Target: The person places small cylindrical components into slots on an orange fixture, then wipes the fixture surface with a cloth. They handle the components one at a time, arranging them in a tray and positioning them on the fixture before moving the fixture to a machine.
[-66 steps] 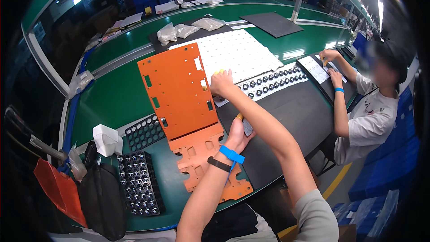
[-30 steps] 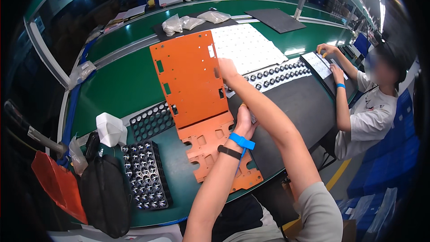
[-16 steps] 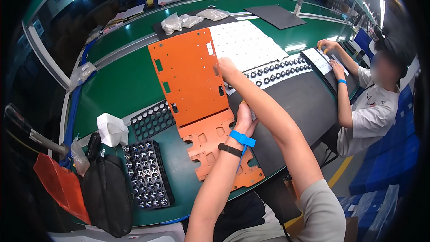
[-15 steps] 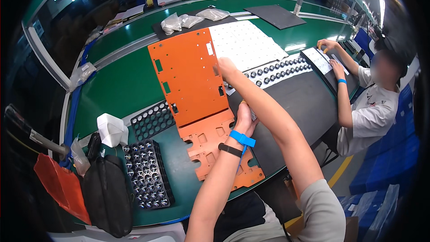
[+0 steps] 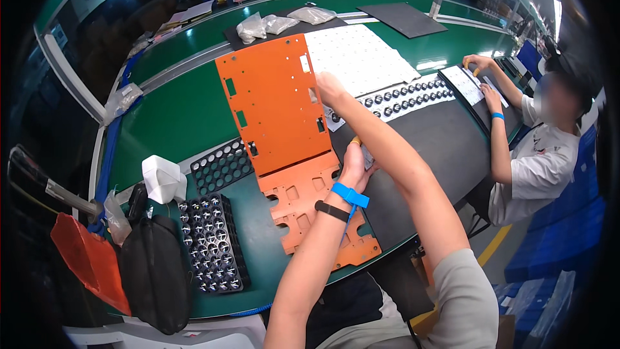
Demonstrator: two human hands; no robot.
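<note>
Orange perforated plate (image 5: 271, 110) partly hides my right hand (image 5: 329, 88); I cannot tell its grip; left hand (image 5: 355, 167) curls round a pale piece (image 5: 368, 156); I'd avoid jolting the plate

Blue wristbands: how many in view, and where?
2: one blue wristband around the camera wearer's left wrist, another around a wrist of the co-worker at right. Others may be hidden.

L hand (image 5: 355, 168), blue plastic wristband (image 5: 349, 195) on, grips small grey-white pc (image 5: 368, 157), mostly hidden. R hand (image 5: 330, 89) at R edge of flat orange panel w/ cutouts (image 5: 274, 106), fingertips hidden. Black rect. plastic tray (image 5: 238, 252) w/ round shiny pts (image 5: 210, 245) sits L; co-worker in pale tee (image 5: 541, 168) far R.
</note>
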